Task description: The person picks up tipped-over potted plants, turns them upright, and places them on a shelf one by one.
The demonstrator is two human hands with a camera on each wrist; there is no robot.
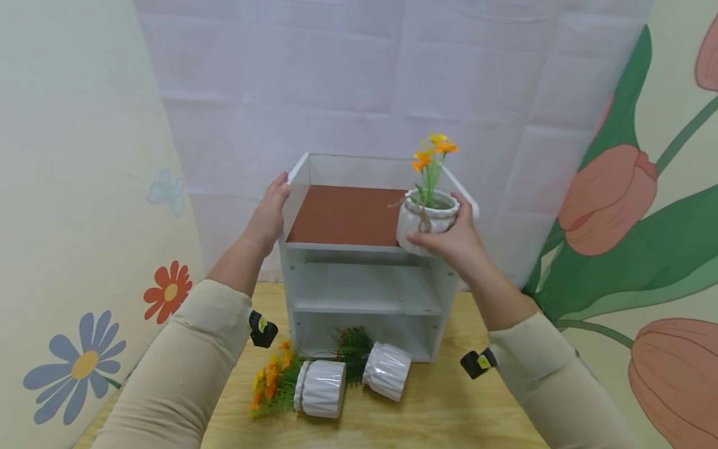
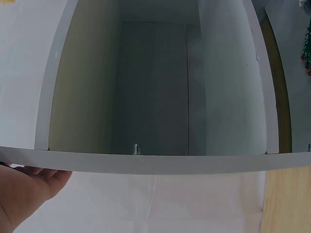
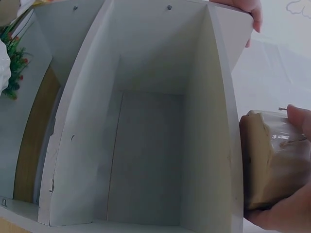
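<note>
In the head view my right hand [image 1: 457,240] grips a white ceramic flower pot [image 1: 412,227] with orange flowers and a twine bow. The pot is upright at the front right of the shelf's brown top board [image 1: 348,215]. Its bottom and side show in the right wrist view, where the pot [image 3: 282,160] is beside the upper compartment's edge. My left hand [image 1: 269,215] holds the upper left side panel of the white shelf unit [image 1: 364,284]. In the right wrist view, the left hand's fingertips [image 3: 256,22] bend over that panel's edge.
Two white pots lie tipped over before the shelf: one pot [image 1: 321,390] with orange flowers to the left, another pot [image 1: 387,371] with red-dotted greenery [image 1: 354,349] reaching into the bottom compartment. Flower-painted walls flank the wooden table [image 1: 449,411]; a white cloth [image 1: 336,75] hangs behind.
</note>
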